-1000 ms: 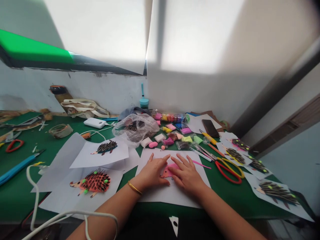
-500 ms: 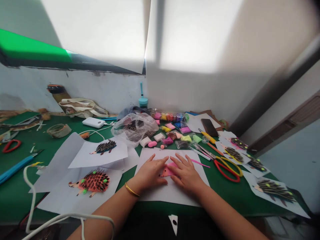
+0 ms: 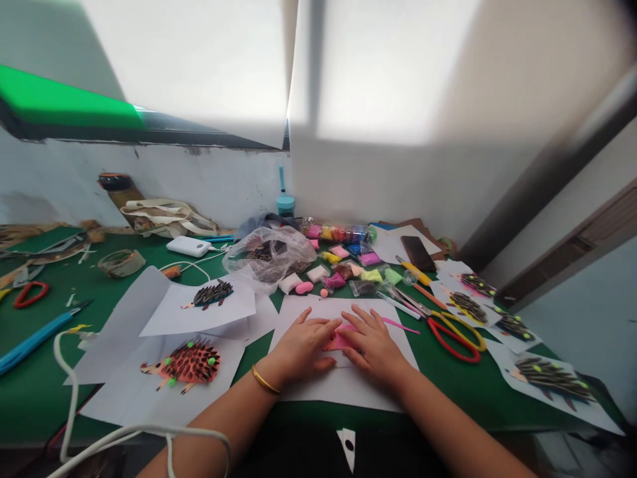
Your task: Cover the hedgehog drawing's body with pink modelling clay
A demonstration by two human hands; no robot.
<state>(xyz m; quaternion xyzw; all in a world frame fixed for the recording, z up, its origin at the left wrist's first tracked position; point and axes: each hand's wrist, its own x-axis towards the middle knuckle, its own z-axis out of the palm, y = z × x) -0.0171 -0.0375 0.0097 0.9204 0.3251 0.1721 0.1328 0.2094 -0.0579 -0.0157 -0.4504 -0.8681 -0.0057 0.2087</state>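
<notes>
A flat pink clay shape (image 3: 340,337) lies on a white sheet of paper (image 3: 343,388) in front of me, largely covered by my fingers. My left hand (image 3: 304,344) rests over its left part with the fingers stretched out. From the right, my right hand (image 3: 374,342) lies across the shape, fingers spread and fingertips on the clay. A thin pink modelling tool (image 3: 401,325) sticks out beyond my right hand. Just past the paper's far edge sit a small orange-pink clay ball (image 3: 324,293) and a bright pink lump (image 3: 304,287).
Red and yellow scissors (image 3: 455,335) lie right of the paper, near several hedgehog pictures (image 3: 552,378). Clay packets (image 3: 371,275) and a plastic bag (image 3: 271,252) are behind. Left are a red hedgehog picture (image 3: 192,364), a white cable (image 3: 67,398) and a blue cutter (image 3: 34,342).
My left hand has shifted slightly to the right and covers more of the clay's left end. My right hand stays nearly in place. The view has moved a little.
</notes>
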